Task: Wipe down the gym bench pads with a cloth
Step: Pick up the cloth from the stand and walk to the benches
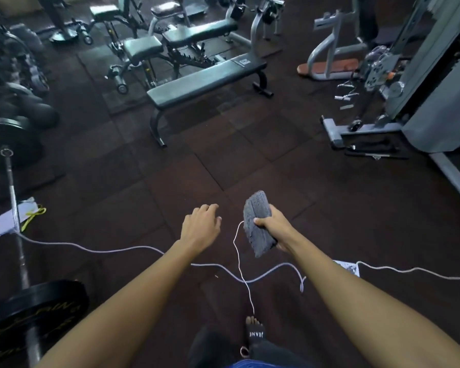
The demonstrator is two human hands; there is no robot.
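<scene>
Cloth: a grey, ribbed, folded cloth is being held up in the air on the near side of the flat bench, well apart from it and touching no pad.
Right hand: the right hand is gripping the cloth around its lower half, the thumb lying across the front and the fingers curling behind.
Left hand: the left hand is hovering palm down just left of the cloth, on the same near side of the flat bench, with fingers loosely curled and holding nothing.
Flat bench: a long black padded flat bench on curved dark steel legs is standing diagonally, its far end pointing right.
Adjustable bench: a black-padded adjustable bench on a grey frame is standing just behind the flat bench, with its square seat pad to the left.
Floor: a dark brown rubber-tile floor is spreading under and around the flat bench.
Cord: a white cord is snaking over the floor nearer than the flat bench, passing beneath both forearms.
Barbell: a steel barbell with black weight plates is lying well to the left of the flat bench, on its near side.
Cable machine: a grey metal cable machine is standing well to the right of the flat bench.
</scene>
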